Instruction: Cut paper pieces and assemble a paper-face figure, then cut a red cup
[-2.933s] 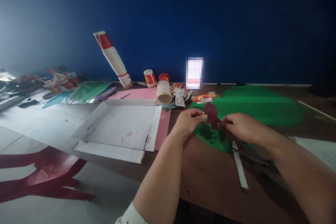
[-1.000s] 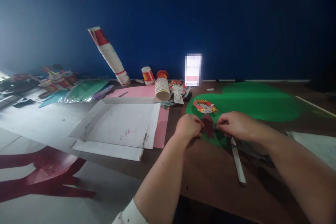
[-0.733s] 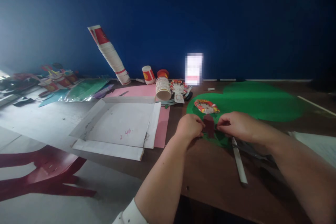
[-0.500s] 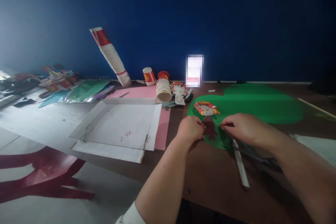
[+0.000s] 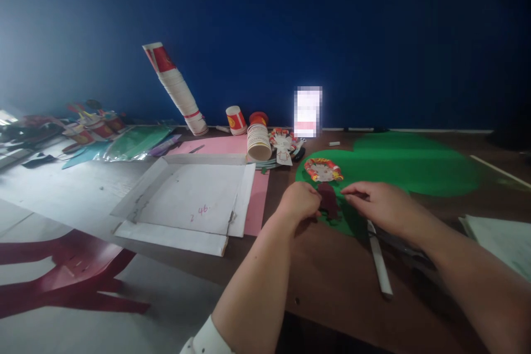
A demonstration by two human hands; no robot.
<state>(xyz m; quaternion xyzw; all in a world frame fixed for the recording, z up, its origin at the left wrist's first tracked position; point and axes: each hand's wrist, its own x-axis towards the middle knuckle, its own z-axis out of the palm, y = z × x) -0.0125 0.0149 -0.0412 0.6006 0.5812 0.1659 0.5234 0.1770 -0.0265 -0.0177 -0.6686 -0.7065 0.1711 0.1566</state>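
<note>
A maroon paper cutout [image 5: 329, 200] with scalloped edges lies over the green paper [image 5: 354, 215]. At its top sits a ring-shaped paper piece [image 5: 323, 170] with a red and yellow border and a greyish middle. My left hand [image 5: 299, 200] is closed at the cutout's left edge, thumb and fingers pinching it there. On the other side, my right hand [image 5: 373, 202] has its thumb and forefinger drawn together just off the cutout's right edge; whether something small is between them is hidden. Below my right hand lies a white strip-like stick [image 5: 379, 265], beside dark scissors-like handles [image 5: 410, 254].
Left of my arms is an open white cardboard tray [image 5: 178, 193] on pink paper [image 5: 257, 204]. Behind stand a leaning stack of paper cups [image 5: 178, 91], a single cup [image 5: 236, 120] and a lit, blurred screen [image 5: 307, 112]. A red chair [image 5: 78, 271] is at lower left.
The maroon cutout and its ring piece have shifted slightly left and up. My right hand has moved a little left, and my left hand has barely moved.
</note>
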